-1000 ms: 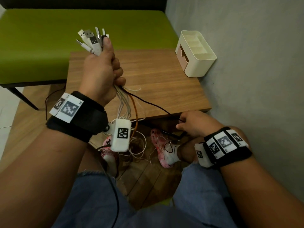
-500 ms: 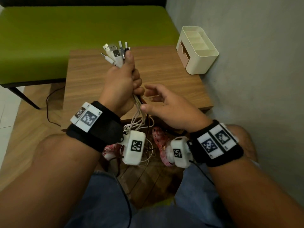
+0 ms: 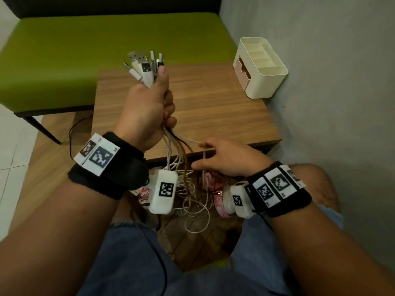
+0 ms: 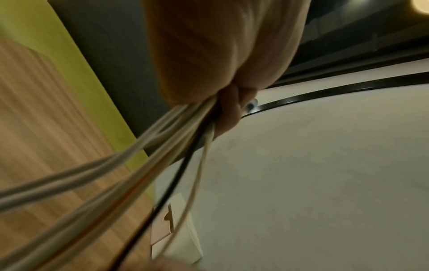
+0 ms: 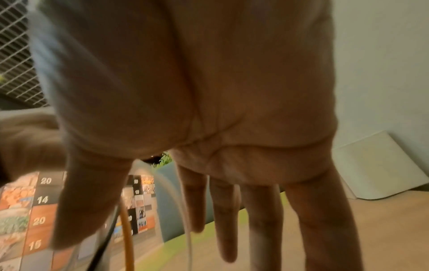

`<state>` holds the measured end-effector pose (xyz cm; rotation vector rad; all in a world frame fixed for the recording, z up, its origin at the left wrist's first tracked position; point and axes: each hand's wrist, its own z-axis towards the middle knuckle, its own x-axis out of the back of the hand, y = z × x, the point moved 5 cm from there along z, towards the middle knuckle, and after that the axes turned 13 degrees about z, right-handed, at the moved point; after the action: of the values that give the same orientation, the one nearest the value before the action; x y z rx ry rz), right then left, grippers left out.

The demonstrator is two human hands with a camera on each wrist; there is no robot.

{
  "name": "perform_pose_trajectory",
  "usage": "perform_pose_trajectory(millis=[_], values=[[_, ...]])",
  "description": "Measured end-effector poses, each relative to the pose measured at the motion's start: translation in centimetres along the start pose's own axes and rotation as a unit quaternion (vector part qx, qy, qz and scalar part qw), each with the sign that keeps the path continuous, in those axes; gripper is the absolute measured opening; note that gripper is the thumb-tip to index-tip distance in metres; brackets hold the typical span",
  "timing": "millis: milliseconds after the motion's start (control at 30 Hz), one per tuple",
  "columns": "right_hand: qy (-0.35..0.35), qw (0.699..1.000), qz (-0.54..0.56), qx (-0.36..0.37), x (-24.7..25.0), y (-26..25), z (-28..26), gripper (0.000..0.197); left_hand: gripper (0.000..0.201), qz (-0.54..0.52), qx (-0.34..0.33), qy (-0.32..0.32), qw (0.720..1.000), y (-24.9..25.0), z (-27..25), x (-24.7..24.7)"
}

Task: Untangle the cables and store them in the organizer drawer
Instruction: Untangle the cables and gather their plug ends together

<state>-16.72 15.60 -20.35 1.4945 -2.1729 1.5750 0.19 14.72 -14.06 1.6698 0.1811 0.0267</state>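
**Bundle held high, loose ends hanging below my fist**

My left hand (image 3: 147, 107) had its grip wrapped tight round the cables (image 3: 181, 154), plugs (image 3: 145, 67) sticking up above the thumb, the cords' long axis running straight down from the fist towards my knees, where they looped in a tangle (image 3: 192, 201). My right hand (image 3: 226, 159) was just below and to the right of that fist, fingers spread and relaxed, one white cord (image 5: 189, 243) passing between them, pinching nothing that I could see. It was the nearer hand to the slack. The organizer (image 3: 263, 67) stood on the table (image 3: 213, 116) well beyond both hands, against the wall; its top compartments looked empty, its drawer (image 3: 242, 69) nearly closed, contents hidden
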Motion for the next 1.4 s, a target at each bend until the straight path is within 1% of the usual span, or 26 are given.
perform_pose_trajectory(millis=[67,133,167,200,233,267,333,367,400,467,533,633,667,700,733,800,867,900,967,1000,1033,1100,1133,1300,1400], values=[[0.010,0.997,0.068,0.037,0.4,-0.9,-0.4,0.091,0.035,-0.011,0.007,-0.003,1.000,-0.5,-0.1,-0.1],[0.010,0.984,0.151,0.094,0.2,-2.3,-0.7,0.100,0.036,-0.032,0.013,-0.015,0.999,-0.7,-0.3,-0.6],[0.006,0.977,0.179,0.118,-0.1,-3.1,-0.8,0.101,0.036,-0.043,0.014,-0.022,0.999,-0.7,-0.3,-1.0],[0.001,0.971,0.199,0.133,-0.7,-3.7,-0.9,0.097,0.037,-0.053,0.013,-0.029,0.998,-0.7,-0.4,-1.3],[-0.002,0.967,0.213,0.142,-1.3,-4.2,-0.8,0.086,0.037,-0.060,0.012,-0.035,0.998,-0.6,-0.4,-1.6],[0.005,0.965,0.217,0.145,-1.8,-4.4,-0.6,0.068,0.037,-0.062,0.010,-0.041,0.997,-0.5,-0.4,-1.7],[0.046,0.969,0.199,0.141,-2.4,-4.5,-0.2,0.028,0.035,-0.063,0.005,-0.049,0.997,-0.3,-0.4,-1.6],[0.062,0.970,0.191,0.137,-2.6,-4.4,0.0,0.019,0.033,-0.061,0.003,-0.049,0.997,-0.3,-0.3,-1.3],[0.069,0.971,0.182,0.137,-2.8,-4.3,0.1,0.018,0.032,-0.056,0.005,-0.048,0.997,-0.3,-0.3,-0.9],[0.068,0.976,0.154,0.142,-3.2,-4.2,0.1,0.020,0.029,-0.039,0.020,-0.048,0.998,-0.6,-0.4,-0.4],[0.052,0.980,0.133,0.141,-3.6,-4.0,-0.1,0.020,0.027,-0.028,0.035,-0.053,0.998,-1.1,-0.7,-0.2],[0.003,0.988,0.100,0.119,-3.6,-3.2,-0.3,0.014,0.028,-0.026,0.028,-0.068,0.997,-1.6,-1.1,-0.3],[-0.011,0.989,0.097,0.109,-3.2,-3.0,-0.4,0.019,0.028,-0.014,0.029,-0.070,0.997,-1.9,-1.1,-0.3],[-0.012,0.988,0.116,0.102,-2.6,-2.8,-0.6,0.031,0.028,0.000,0.031,-0.072,0.997,-2.2,-1.3,-0.2],[0.004,0.983,0.150,0.106,-1.7,-2.7,-0.7,0.044,0.027,0.015,0.034,-0.075,0.997,-2.5,-1.5,-0.2],[0.073,0.964,0.205,0.151,0.5,-3.4,-1.3,0.061,0.024,0.044,0.039,-0.089,0.994,-3.2,-1.8,-0.3],[0.124,0.939,0.233,0.219,1.9,-4.6,-2.0,0.067,0.023,0.100,0.032,-0.106,0.989,-3.8,-2.1,-0.6],[0.132,0.928,0.245,0.249,2.3,-5.2,-2.1,0.068,0.023,0.142,0.018,-0.120,0.982,-3.9,-2.3,-0.9],[0.120,0.916,0.269,0.273,2.3,-6.4,-2.2,0.064,0.022,0.222,-0.017,-0.157,0.962,-3.8,-2.8,-1.7],[0.115,0.919,0.257,0.274,2.0,-6.8,-2.0,0.060,0.021,0.244,-0.026,-0.170,0.954,-3.6,-3.1,-2.1],[0.119,0.929,0.221,0.273,1.8,-7.1,-1.8,0.054,0.022,0.253,-0.023,-0.172,0.952,-3.6,-3.2,-2.3],[0.139,0.943,0.145,0.267,1.3,-7.2,-1.3,0.042,0.022,0.245,-0.003,-0.163,0.956,-4.2,-3.3,-2.2],[0.142,0.945,0.133,0.263,1.1,-7.1,-1.0,0.039,0.023,0.238,0.009,-0.158,0.958,-4.6,-3.3,-2.1],[0.132,0.948,0.140,0.253,0.3,-6.4,-0.3,0.035,0.017,0.194,0.056,-0.159,0.966,-7.1,-3.3,-1.5],[0.089,0.958,0.152,0.225,-0.6,-5.2,0.6,0.035,0.024,0.182,0.079,-0.170,0.965,-8.7,-3.8,-0.9]])
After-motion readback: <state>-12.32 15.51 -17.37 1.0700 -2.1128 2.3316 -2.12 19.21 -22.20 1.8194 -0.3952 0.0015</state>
